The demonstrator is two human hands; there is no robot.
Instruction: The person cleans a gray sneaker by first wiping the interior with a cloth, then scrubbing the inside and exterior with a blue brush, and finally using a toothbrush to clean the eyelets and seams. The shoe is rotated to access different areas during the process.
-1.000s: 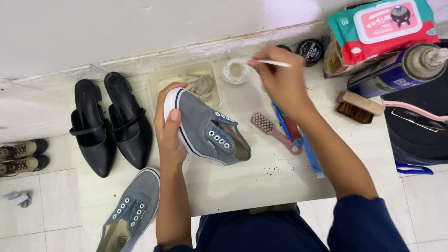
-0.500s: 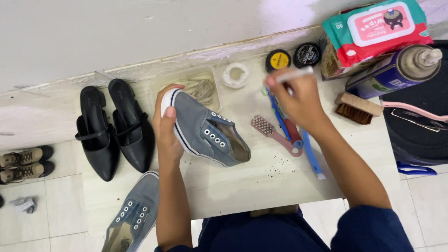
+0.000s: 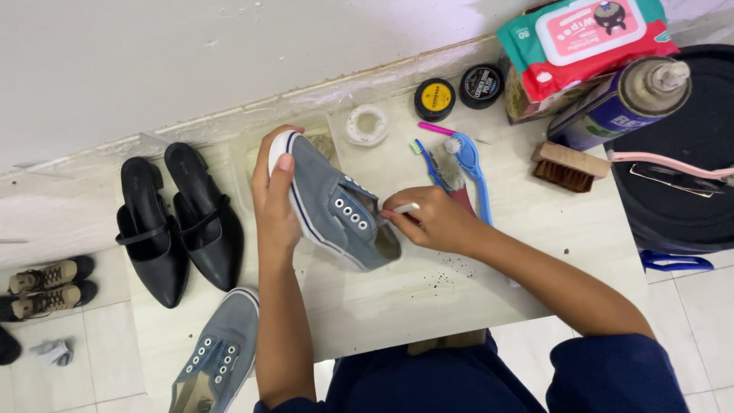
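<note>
Our left hand point(image 3: 274, 200) wraps its fingers around the toe of the grey sneaker point(image 3: 336, 206) above the bench point(image 3: 459, 291), while our right hand point(image 3: 432, 220) pinches a small white tool point(image 3: 405, 207) at its eyelets.

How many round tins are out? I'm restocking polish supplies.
2. A yellow-lidded tin and a black-lidded tin stand side by side at the far edge of the table, beside the wipes pack. More may be hidden behind it.
</note>
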